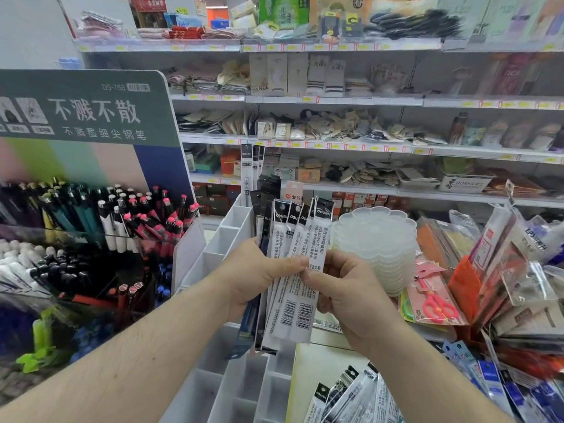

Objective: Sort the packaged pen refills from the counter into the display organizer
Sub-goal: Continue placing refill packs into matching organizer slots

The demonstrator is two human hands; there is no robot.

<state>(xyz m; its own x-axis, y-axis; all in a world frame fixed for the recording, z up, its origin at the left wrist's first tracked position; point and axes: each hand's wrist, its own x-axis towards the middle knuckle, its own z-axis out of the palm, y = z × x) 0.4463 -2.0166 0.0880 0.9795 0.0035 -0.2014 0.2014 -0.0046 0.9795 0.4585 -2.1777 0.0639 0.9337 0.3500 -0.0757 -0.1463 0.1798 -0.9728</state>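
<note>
The left hand point(256, 276) reaches in from the lower left, fingers curled behind a fanned bundle of packaged pen refills point(290, 270), held upright above the white display organizer point(219, 248). The right hand point(345, 294) pinches the rightmost packet between thumb and forefinger. More refill packets point(351, 395) lie on the counter point(323, 355).

Counter point(323, 358) — loose refill packs point(351, 398), white organizer point(232, 389), scissors pack point(433, 303).
</note>
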